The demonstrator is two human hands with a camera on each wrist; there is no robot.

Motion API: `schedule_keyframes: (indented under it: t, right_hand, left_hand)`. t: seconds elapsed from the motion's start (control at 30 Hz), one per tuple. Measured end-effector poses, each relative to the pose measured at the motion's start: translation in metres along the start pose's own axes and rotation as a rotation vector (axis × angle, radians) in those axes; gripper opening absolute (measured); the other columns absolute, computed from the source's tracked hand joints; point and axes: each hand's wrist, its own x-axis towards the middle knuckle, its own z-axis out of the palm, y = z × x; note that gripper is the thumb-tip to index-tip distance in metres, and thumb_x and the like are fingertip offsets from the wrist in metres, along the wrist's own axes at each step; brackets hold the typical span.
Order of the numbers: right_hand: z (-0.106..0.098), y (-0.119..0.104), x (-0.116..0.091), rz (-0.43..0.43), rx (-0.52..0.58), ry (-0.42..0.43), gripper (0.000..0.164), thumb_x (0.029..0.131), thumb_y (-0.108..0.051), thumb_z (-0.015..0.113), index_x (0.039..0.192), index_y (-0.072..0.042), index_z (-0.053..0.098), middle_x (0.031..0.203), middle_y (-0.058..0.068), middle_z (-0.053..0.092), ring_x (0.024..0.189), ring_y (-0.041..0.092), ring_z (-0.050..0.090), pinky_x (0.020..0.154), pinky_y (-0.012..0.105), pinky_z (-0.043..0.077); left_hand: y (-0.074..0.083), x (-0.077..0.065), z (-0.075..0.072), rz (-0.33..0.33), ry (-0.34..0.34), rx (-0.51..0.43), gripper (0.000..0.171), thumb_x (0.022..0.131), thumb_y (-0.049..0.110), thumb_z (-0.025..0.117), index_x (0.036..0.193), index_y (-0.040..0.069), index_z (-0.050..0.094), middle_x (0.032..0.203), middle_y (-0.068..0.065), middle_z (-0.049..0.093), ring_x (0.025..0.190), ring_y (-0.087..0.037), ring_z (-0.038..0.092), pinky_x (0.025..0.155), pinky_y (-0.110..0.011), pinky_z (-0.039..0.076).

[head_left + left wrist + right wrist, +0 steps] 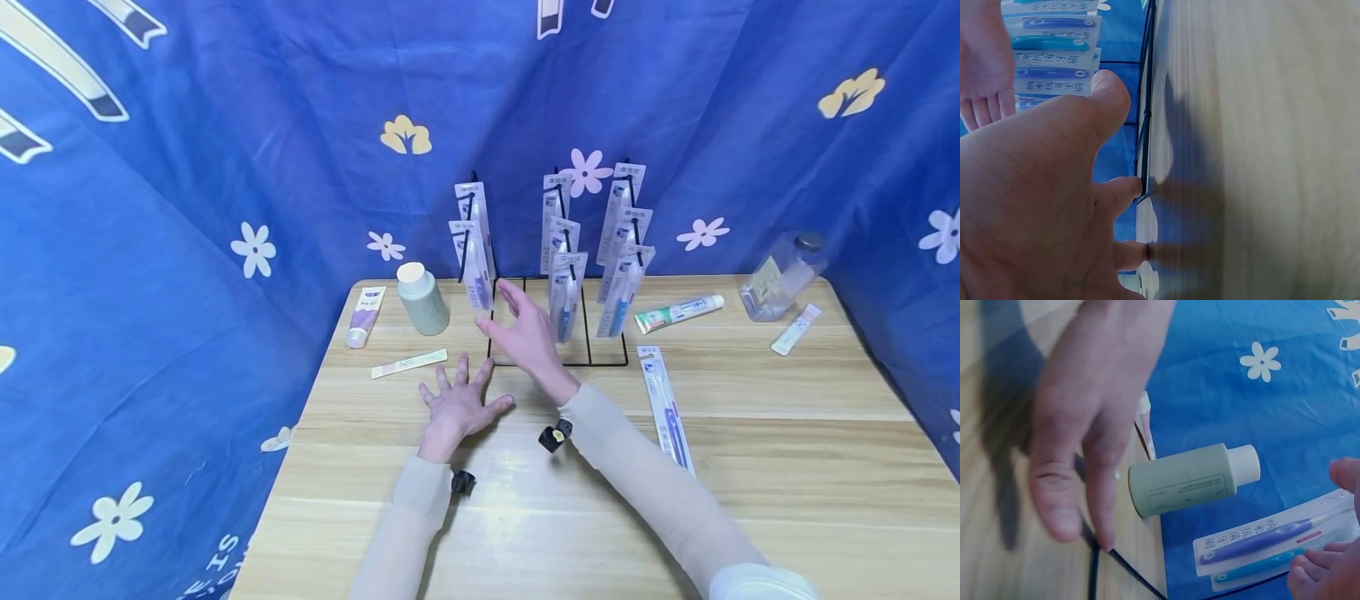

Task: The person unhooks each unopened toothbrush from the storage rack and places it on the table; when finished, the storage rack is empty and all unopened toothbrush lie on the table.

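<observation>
My left hand (459, 408) is palm down with its fingers spread, just in front of the black wire rack (609, 365). In the left wrist view its fingers (1124, 190) lie right at the rack's frame. Held loosely curved, my right hand (525, 333) is over the rack's left part, holding nothing, close to the left row of hanging toothbrush packs (471, 271). Its fingers overlap a blue toothbrush pack (1260, 565) in the right wrist view. More packs hang in a middle row (567, 292) and a right row (624, 287).
A green bottle (425, 304), purple-white tube (365, 318) and thin sachet (408, 364) lie or stand left. To the right are a loose toothbrush pack (666, 408), toothpaste tube (678, 313), clear jar (780, 279) and another sachet (797, 330). Blue cloth (300, 167) hangs behind.
</observation>
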Motion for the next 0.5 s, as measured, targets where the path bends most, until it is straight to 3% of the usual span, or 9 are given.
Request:
schedule_keyframes:
  t: [0.3,0.5]
  right_hand:
    - [0.014,-0.006,0.032,0.022,-0.006,0.074,0.070,0.087,-0.023,0.080,0.147,-0.008,0.050,0.149,0.014,0.057,0.139,0.027,0.055,0.115,0.038,0.045]
    - [0.019,-0.011,0.045,-0.003,-0.038,0.107,0.056,0.085,-0.022,0.080,0.137,-0.012,0.060,0.130,0.011,0.071,0.124,0.024,0.066,0.101,0.041,0.054]
  left_hand:
    - [0.001,-0.001,0.001,0.001,0.003,-0.006,0.084,0.090,0.080,0.046,0.161,0.042,0.022,0.172,-0.011,0.007,0.153,-0.057,0.003,0.111,-0.085,0.006]
    - [0.000,0.000,0.001,-0.007,-0.002,-0.005,0.084,0.090,0.080,0.045,0.161,0.043,0.021,0.173,-0.010,0.006,0.153,-0.056,0.003,0.112,-0.084,0.006]
